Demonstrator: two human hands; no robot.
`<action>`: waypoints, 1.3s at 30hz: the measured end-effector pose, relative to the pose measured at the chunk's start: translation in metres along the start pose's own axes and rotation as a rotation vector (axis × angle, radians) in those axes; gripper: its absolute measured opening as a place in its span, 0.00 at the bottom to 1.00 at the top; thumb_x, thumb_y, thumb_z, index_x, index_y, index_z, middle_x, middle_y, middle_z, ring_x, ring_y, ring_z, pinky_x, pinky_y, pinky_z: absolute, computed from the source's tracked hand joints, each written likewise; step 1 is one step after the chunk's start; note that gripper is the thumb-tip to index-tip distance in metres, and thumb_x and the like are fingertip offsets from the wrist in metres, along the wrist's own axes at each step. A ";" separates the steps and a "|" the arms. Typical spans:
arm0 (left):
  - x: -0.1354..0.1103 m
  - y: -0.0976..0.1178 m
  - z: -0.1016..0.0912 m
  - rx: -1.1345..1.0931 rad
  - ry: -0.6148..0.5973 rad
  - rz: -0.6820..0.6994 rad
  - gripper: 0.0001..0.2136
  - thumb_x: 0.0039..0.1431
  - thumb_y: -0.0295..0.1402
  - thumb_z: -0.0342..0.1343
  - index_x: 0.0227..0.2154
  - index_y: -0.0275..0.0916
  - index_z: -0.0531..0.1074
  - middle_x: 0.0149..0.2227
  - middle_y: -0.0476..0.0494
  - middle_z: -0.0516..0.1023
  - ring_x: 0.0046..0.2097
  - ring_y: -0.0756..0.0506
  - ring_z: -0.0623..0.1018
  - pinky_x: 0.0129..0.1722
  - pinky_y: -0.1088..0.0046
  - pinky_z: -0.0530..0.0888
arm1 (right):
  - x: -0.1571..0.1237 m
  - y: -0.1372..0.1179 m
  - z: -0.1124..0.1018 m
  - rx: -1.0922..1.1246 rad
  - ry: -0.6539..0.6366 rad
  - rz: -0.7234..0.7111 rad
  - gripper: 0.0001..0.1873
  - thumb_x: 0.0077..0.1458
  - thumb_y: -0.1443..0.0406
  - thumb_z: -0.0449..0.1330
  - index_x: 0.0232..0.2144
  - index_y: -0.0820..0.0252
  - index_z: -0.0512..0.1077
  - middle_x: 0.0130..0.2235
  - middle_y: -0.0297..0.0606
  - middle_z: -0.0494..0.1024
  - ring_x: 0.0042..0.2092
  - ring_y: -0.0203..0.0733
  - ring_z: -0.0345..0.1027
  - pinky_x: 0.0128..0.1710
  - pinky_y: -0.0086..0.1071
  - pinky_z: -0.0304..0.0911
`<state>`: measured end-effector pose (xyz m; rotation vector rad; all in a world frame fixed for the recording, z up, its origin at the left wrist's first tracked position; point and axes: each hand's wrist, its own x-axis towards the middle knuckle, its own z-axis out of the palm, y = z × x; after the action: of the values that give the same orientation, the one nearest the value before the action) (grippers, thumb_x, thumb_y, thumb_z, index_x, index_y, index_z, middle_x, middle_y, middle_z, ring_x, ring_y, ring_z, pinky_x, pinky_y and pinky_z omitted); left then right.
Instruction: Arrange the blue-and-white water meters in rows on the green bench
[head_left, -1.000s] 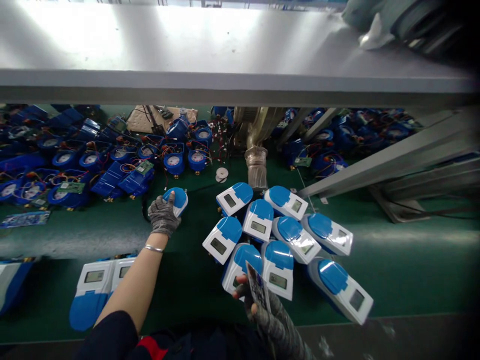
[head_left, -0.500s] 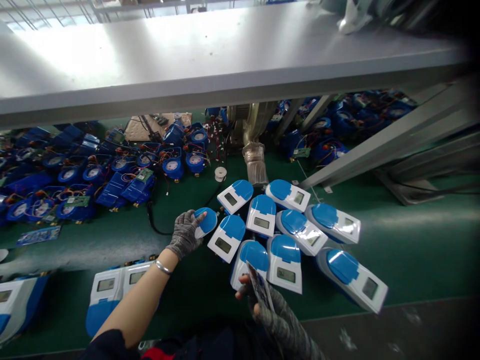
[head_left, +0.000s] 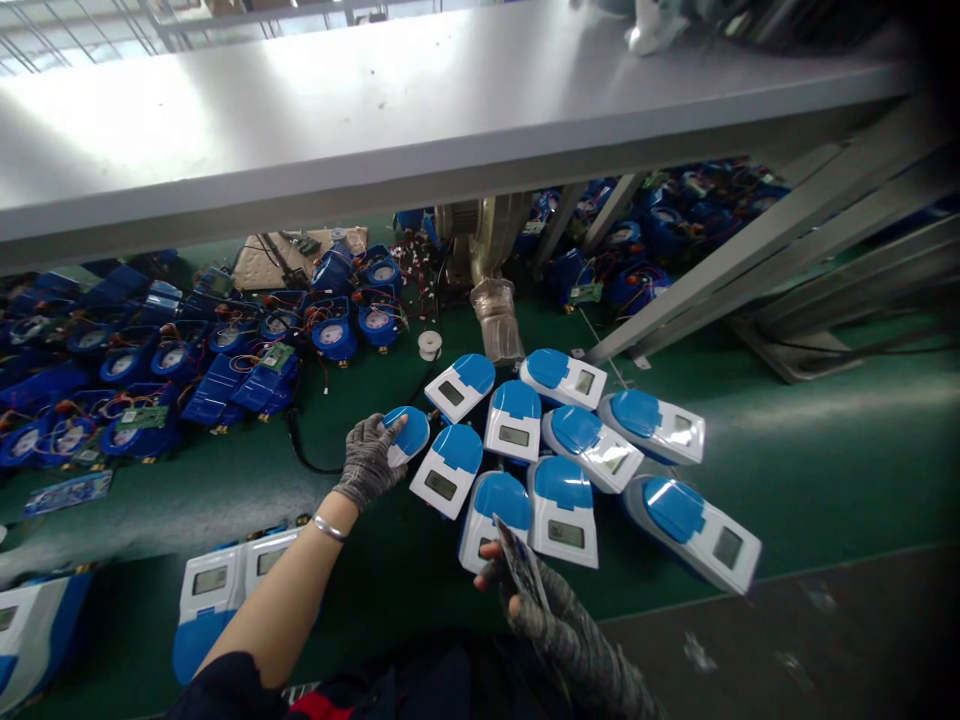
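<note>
In the head view, the gloved left hand (head_left: 369, 462) grips a blue-and-white meter (head_left: 405, 436) at nine o'clock of the meter cluster (head_left: 562, 440), touching it. The right hand (head_left: 540, 610) pinches a label sheet (head_left: 520, 562). Open meters (head_left: 225, 340) lie at ten o'clock, unfinished, on the green mat (head_left: 825, 470).

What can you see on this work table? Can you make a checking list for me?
Surface: green mat under a grey shelf.
Job's things: blue-and-white meter beside a cluster of closed meters; sticker sheet.
Clutter: open blue meter bodies, tape roll, more closed meters near the front edge.
Grippers: left hand, gloved, grips the meter; right hand, gloved, holds the sticker sheet.
Cables: black cable on the mat; red wires in the open bodies.
Surroundings: metal rails on the right.
</note>
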<state>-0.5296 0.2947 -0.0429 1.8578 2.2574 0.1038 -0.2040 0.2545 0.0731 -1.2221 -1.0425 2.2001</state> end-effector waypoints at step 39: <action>-0.012 0.022 -0.057 -0.314 0.469 0.026 0.29 0.60 0.47 0.59 0.60 0.35 0.68 0.58 0.32 0.74 0.60 0.34 0.71 0.62 0.53 0.67 | -0.030 0.025 -0.039 0.579 0.438 -0.082 0.26 0.52 0.48 0.67 0.45 0.60 0.80 0.43 0.47 0.82 0.41 0.47 0.77 0.40 0.36 0.74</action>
<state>-0.5185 0.2922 0.0179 1.8303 2.3156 0.9294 -0.1555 0.2352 0.0568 -1.2612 -0.2474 1.8514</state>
